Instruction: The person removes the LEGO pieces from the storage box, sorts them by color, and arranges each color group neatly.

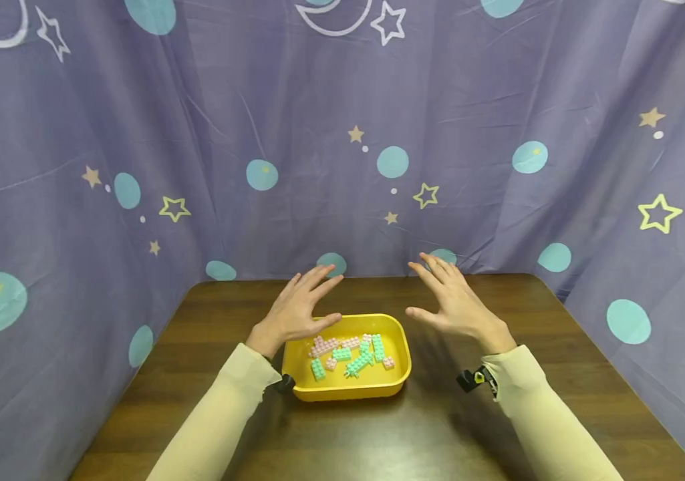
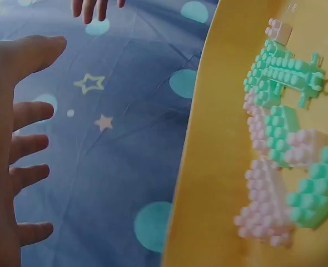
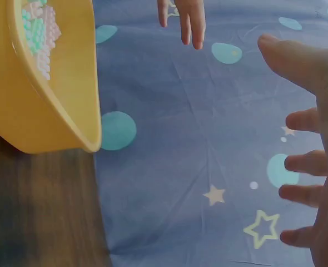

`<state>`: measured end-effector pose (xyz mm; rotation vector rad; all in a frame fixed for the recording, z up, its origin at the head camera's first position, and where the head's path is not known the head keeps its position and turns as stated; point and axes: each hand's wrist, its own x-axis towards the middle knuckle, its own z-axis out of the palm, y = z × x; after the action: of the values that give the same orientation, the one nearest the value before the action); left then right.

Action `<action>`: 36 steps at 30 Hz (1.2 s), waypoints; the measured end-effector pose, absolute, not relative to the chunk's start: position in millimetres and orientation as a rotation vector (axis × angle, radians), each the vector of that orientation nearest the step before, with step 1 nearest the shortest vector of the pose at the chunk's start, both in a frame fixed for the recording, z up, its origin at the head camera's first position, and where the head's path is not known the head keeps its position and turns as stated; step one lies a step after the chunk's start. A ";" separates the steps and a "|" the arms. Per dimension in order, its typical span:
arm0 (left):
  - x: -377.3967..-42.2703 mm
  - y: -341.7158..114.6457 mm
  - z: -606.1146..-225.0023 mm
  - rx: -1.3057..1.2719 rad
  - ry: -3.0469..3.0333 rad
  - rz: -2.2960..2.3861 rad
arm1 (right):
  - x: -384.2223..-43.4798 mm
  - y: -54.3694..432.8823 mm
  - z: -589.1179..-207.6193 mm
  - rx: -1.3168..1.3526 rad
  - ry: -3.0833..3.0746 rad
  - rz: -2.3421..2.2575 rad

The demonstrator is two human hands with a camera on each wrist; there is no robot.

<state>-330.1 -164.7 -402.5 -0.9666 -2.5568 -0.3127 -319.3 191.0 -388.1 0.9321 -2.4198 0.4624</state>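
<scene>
A yellow tray (image 1: pixel 351 393) sits on the table with pink and mint-green toy building bricks inside. Above its left side my left hand (image 1: pixel 295 308) is raised, fingers spread and nothing in it. My right hand (image 1: pixel 455 302) is held up in the air to the right of the tray, fingers apart, also holding nothing. The left wrist view shows a pink brick piece (image 2: pixel 264 200), a green brick (image 2: pixel 318 186) and a green piece with small knobbed limbs (image 2: pixel 292 75) lying on the tray floor.
The brown wooden table (image 1: pixel 354 441) reaches back to a purple curtain (image 1: pixel 318 100) printed with stars, moons and teal dots. This curtain surrounds the table at the back and both sides. A dark wrist strap with a small device (image 1: pixel 471 379) shows at the right cuff.
</scene>
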 end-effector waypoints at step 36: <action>-323.1 -221.3 -486.1 -0.817 -2.500 -1.539 | -354.2 79.7 -464.0 1.763 -2.598 0.347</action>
<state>-323.1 -221.3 -486.1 -0.8166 -2.4996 -1.5386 -354.2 79.7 -464.0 1.7627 -2.5979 0.3466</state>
